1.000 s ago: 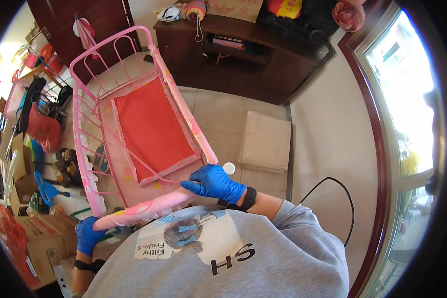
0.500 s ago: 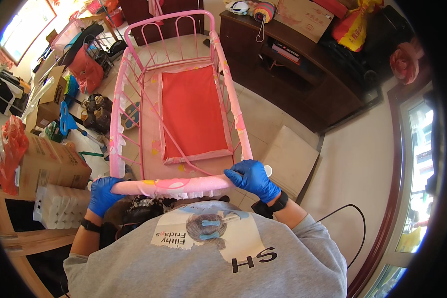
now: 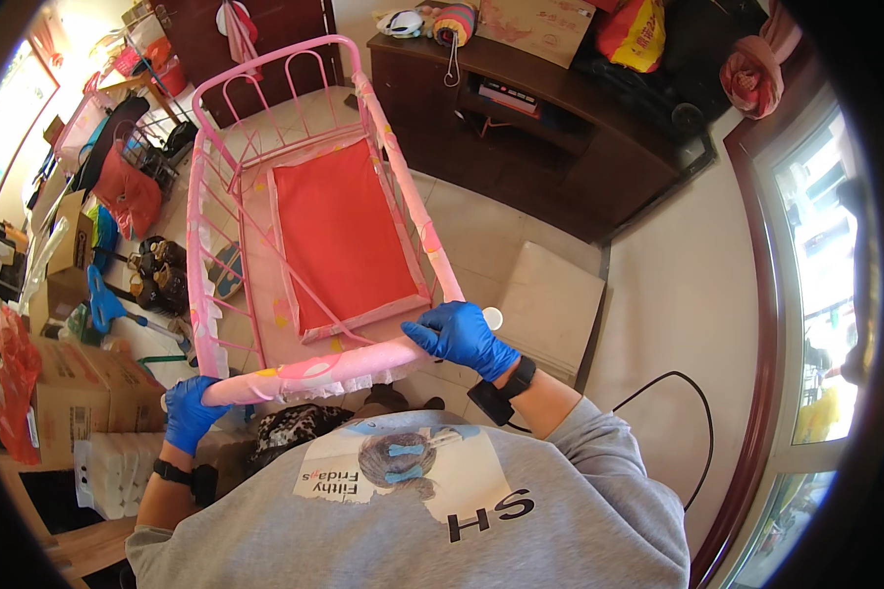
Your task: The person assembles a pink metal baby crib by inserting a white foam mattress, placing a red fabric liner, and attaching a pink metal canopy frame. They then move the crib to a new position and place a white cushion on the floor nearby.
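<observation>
A pink metal baby crib (image 3: 309, 378) stretches away in front of me, its top rails wrapped in pale pink printed cloth with a frilled edge. At the left end of the near rail, my left hand (image 3: 193, 408), in a blue glove, is closed around the corner. My right hand (image 3: 460, 340), also gloved in blue, grips the right end of that rail, beside a white round cap (image 3: 493, 318). Inside the crib a red mat (image 3: 344, 236) with pink edging lies on the base. A slanting pink bar crosses in front of the mat.
To the right stand a dark wooden cabinet (image 3: 550, 157) and a flat pale board (image 3: 550, 294) on the tiles. Cardboard boxes (image 3: 98, 388), a red plastic bag (image 3: 10, 378) and a blue-handled tool (image 3: 105, 299) crowd the left. A black cable (image 3: 702, 412) loops by the right wall.
The crib and both hands have shifted left in view, and the near rail now slopes more, its left end lower. Both hands keep their hold on the rail.
</observation>
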A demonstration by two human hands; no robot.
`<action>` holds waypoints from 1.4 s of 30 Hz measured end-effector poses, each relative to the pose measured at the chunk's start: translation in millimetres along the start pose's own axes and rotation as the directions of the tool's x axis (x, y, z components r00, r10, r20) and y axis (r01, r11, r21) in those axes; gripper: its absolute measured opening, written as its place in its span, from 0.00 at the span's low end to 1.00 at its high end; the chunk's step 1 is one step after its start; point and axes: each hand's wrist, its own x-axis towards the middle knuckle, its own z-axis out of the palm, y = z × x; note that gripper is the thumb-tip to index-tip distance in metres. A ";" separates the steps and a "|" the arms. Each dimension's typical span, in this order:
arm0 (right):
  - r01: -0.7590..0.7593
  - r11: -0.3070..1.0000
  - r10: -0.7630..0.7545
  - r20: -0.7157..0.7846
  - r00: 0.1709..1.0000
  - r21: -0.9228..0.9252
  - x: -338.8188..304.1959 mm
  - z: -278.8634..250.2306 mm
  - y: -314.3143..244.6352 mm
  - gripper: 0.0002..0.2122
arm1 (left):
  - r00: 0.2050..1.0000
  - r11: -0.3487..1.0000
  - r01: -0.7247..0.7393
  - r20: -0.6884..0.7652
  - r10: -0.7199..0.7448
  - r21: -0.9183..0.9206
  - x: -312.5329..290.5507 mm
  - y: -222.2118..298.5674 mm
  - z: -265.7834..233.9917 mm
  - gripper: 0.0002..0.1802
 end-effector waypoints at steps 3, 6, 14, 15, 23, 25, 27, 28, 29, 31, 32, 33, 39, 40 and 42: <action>0.012 1.000 -0.012 -0.009 1.000 0.014 -0.9 2.0 -1.1 0.17 | 1.000 1.000 0.013 -0.003 -0.013 0.003 -0.8 -3.4 0.5 0.15; 0.007 0.999 -0.006 -0.011 1.000 0.044 7.0 -3.1 -4.7 0.17 | 0.999 1.000 0.008 -0.032 -0.008 0.013 5.1 -9.9 -8.8 0.15; 0.003 1.000 -0.004 0.002 1.000 0.010 7.8 -10.2 -10.6 0.18 | 1.000 1.000 0.001 -0.004 -0.001 0.028 7.0 -6.6 -12.9 0.16; 0.014 1.000 -0.014 -0.003 1.000 0.011 8.0 -9.2 -9.0 0.18 | 1.000 0.999 -0.006 -0.016 0.007 0.032 7.4 -5.8 -12.2 0.16; 0.055 0.996 -0.049 -0.089 0.995 0.067 8.3 -9.5 -6.9 0.16 | 0.999 0.997 0.027 0.033 -0.029 0.069 5.7 -0.1 -15.3 0.18; 0.004 0.999 0.001 -0.101 0.995 0.049 9.0 -10.7 -8.2 0.16 | 1.000 0.997 -0.007 -0.010 0.008 0.074 5.0 0.0 -14.0 0.18; 0.041 0.997 -0.031 -0.166 0.986 0.059 9.5 -11.1 -9.5 0.16 | 1.000 0.998 -0.006 0.006 0.006 0.066 4.5 -0.8 -12.9 0.18; 0.045 0.998 -0.037 -0.184 0.982 0.040 9.7 -11.2 -10.0 0.16 | 0.999 0.999 -0.037 -0.024 0.038 0.017 4.9 -1.3 -12.6 0.19; 0.038 0.999 -0.033 -0.193 0.981 0.023 9.8 -10.8 -10.3 0.16 | 0.998 0.998 -0.050 -0.025 0.051 0.033 4.9 -1.8 -12.6 0.19; 0.000 1.000 -0.003 -0.198 0.980 -0.017 9.4 -10.1 -10.6 0.16 | 0.995 0.993 -0.093 -0.028 0.095 0.067 5.6 -2.4 -12.9 0.19; 0.014 1.000 -0.013 -0.218 0.976 0.004 9.3 -9.8 -10.3 0.15 | 0.994 0.994 -0.103 -0.037 0.104 0.037 5.7 -2.1 -13.0 0.19; 0.031 0.999 -0.025 -0.260 0.965 0.018 8.6 -9.0 -10.7 0.15 | 0.993 0.994 -0.107 -0.055 0.108 0.013 5.7 -2.5 -13.2 0.19; -0.018 0.993 0.046 -0.235 0.971 0.120 6.8 -2.2 -10.0 0.16 | 0.998 0.999 -0.051 0.034 0.051 0.016 -1.8 -6.5 -12.1 0.25; -0.012 0.996 0.034 -0.265 0.964 0.084 6.2 0.7 -10.7 0.15 | 0.998 0.998 -0.036 0.051 0.038 -0.043 -2.7 -8.7 -12.5 0.24; -0.022 0.993 0.049 -0.242 0.969 0.114 6.3 4.8 -8.7 0.13 | 0.995 0.999 -0.039 0.095 0.037 0.023 -3.9 -11.8 -14.6 0.24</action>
